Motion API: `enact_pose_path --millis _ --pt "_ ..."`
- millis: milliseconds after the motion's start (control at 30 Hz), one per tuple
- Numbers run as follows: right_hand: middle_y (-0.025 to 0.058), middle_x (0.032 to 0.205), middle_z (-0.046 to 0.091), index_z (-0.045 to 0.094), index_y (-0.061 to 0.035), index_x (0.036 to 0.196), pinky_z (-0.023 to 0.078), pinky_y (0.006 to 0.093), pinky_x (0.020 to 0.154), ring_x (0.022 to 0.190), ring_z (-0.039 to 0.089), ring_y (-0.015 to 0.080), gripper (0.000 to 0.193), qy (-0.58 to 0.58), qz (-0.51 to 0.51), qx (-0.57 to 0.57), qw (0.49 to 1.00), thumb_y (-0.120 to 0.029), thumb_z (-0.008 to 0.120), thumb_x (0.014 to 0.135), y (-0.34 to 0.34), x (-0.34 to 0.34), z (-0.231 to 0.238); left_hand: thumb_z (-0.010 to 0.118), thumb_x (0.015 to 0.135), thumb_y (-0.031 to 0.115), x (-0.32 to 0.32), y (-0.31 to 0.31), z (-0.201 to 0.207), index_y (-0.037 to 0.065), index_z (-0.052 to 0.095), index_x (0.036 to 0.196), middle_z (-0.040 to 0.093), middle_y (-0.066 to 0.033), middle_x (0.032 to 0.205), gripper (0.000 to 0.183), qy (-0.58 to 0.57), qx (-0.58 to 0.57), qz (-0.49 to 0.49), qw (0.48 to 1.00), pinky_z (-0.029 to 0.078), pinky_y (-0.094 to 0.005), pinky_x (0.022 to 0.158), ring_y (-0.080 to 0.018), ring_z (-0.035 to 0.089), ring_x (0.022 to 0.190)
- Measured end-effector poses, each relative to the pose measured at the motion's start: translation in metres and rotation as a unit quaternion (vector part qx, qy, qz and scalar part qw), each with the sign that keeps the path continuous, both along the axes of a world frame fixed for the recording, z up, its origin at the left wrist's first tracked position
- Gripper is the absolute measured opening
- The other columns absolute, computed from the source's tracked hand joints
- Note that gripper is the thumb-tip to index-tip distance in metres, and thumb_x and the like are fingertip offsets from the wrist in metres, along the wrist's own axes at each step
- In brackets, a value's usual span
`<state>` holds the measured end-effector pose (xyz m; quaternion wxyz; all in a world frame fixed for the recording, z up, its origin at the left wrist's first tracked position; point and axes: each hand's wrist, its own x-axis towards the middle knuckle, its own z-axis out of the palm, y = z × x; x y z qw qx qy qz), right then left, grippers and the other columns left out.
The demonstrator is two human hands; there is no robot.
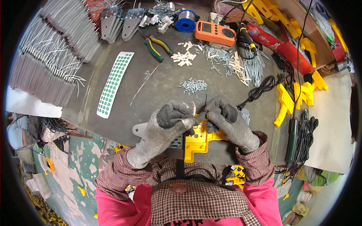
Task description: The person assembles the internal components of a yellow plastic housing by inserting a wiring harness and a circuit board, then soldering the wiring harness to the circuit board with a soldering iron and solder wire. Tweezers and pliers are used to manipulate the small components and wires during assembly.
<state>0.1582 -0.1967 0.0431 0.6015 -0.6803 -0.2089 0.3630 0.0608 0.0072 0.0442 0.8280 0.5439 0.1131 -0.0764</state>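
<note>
Both my hands wear grey gloves and meet over the table's near edge, fingertips almost touching. My left hand (171, 118) is closed in a pinch, and a short white piece with a red mark (194, 108) sticks up at its fingertips. My right hand (224, 113) pinches a thin dark wire (206, 98) that points upward. Just beneath the fingers lies a yellow plastic housing (196, 145), partly covered by the hands. Beside it, a grey metal plate (140, 130) shows from under my left wrist. What joins the fingertips is too small to make out.
Ahead lie small screws (193, 86), white pieces (183, 58), long screws (254, 69), green-handled pliers (158, 48), a solder spool (186, 20) and an orange meter (215, 33). A green-dotted sticker sheet (115, 84) is left; yellow housings (283, 105) and a soldering iron (292, 141) are right.
</note>
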Motion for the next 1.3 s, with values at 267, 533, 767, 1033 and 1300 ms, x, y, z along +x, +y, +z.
enact_pose_path --millis 267,533,767,1033,1300 --pt "0.0010 0.089 0.062 0.062 -0.0033 0.107 0.046 0.0204 0.069 0.078 0.056 0.0047 0.022 0.041 0.012 -0.014 0.999 -0.020 0.066 0.093 -0.006 0.009 0.005 0.066 0.091 0.003 0.011 -0.013 0.009 -0.004 0.053 0.119 0.064 -0.0085 0.099 0.032 -0.040 0.130 -0.025 0.990 0.054 -0.0239 0.076 -0.0123 0.065 0.087" --pt "0.0018 0.088 0.065 0.065 -0.0032 0.105 0.048 0.0233 0.070 0.081 0.059 0.0072 0.023 -0.026 0.017 -0.038 0.999 -0.021 0.067 0.092 -0.004 0.002 0.011 0.066 0.091 0.006 0.012 -0.008 -0.002 -0.002 0.057 0.113 0.065 -0.0059 0.092 0.025 -0.047 0.163 -0.062 0.984 0.051 -0.0214 0.072 -0.0072 0.061 0.080" --pt "0.0091 0.090 0.065 0.066 -0.0022 0.104 0.050 0.0315 0.073 0.082 0.063 0.0166 0.023 -0.233 0.007 -0.073 0.970 -0.022 0.066 0.091 0.000 -0.008 0.020 0.070 0.088 0.011 0.008 -0.006 0.005 0.004 0.061 0.107 0.063 -0.0026 0.084 0.022 -0.091 0.262 -0.067 0.959 0.051 -0.0259 0.063 -0.0081 0.060 0.072" --pt "0.0136 0.086 0.060 0.060 -0.0003 0.099 0.049 0.0350 0.069 0.076 0.062 0.0230 0.019 -0.075 0.021 0.001 0.997 -0.017 0.059 0.090 0.007 -0.005 -0.009 0.078 0.073 0.011 0.014 0.008 0.005 0.012 0.064 0.104 0.064 -0.0011 0.095 0.034 -0.501 0.691 -0.088 0.514 0.046 -0.0256 0.049 -0.0118 0.054 0.060" --pt "0.0108 0.084 0.055 0.057 -0.0019 0.097 0.047 0.0318 0.067 0.072 0.056 0.0214 0.011 -0.325 0.048 0.000 0.945 -0.001 0.059 0.086 0.017 -0.008 0.014 0.070 0.087 0.008 0.016 0.006 0.004 0.005 0.049 0.122 0.058 -0.0026 0.097 0.040 -0.022 0.015 -0.104 0.994 0.045 -0.0190 0.065 -0.0030 0.054 0.075"
